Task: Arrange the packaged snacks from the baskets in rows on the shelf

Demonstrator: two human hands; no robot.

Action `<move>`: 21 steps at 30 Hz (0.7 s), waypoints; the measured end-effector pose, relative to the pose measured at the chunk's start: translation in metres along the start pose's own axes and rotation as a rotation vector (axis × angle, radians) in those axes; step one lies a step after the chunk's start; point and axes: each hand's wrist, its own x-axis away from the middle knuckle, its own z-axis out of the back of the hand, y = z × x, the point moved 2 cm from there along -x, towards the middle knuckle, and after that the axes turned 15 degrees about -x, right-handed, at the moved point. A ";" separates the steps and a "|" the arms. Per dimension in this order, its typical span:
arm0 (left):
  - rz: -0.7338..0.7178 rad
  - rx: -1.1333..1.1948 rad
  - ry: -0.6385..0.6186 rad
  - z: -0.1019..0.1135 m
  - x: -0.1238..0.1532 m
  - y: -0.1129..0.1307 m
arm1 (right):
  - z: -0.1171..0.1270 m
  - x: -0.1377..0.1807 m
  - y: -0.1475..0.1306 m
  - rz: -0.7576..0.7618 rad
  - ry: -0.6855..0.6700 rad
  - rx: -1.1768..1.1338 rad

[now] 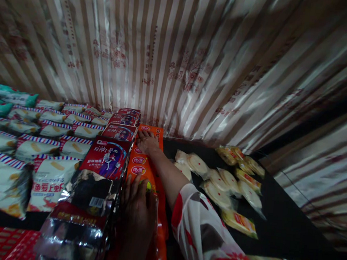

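- Orange packets (139, 160): the handled goods, overlapping in one column on the black display table (286, 229), from just short of its far edge towards its front edge, left of its middle.
- Right hand (148, 142): reaches from a patterned sleeve (207, 226) to the far end of the column; fingers extended and slightly spread, lying on the packets without closing round them.
- Left hand (138, 208): nearer the front edge, in shadow; fingers straightened and parted over the same column, no grip visible.
- Done, as judged from the layout: the orange column appears largely formed. Directly to its left, red-and-black packets (104, 156) overlap in a similar column; farther left, white snack bags (74, 149) stand in rows, with teal bags (12, 95) at the far left corner.
- Left, as judged: both hands being on the orange packets suggests that this column is unfinished; its front end is partly hidden by the left forearm, so completeness cannot be told.
- Right part of the table: wrapped pale discs (216, 192) and yellow packs (240, 223) lie loosely scattered, apparently not in rows.
- Surroundings: striped sheeting (155, 55) behind the far edge; red baskets (2, 244) below the left front edge.
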 end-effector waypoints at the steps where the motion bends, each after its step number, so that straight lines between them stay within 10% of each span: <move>1: 0.002 0.006 0.000 0.000 0.000 0.000 | 0.000 -0.001 0.000 -0.004 0.004 -0.004; 21: 0.017 0.067 0.004 0.002 0.000 0.000 | 0.000 -0.001 0.004 0.058 0.019 -0.013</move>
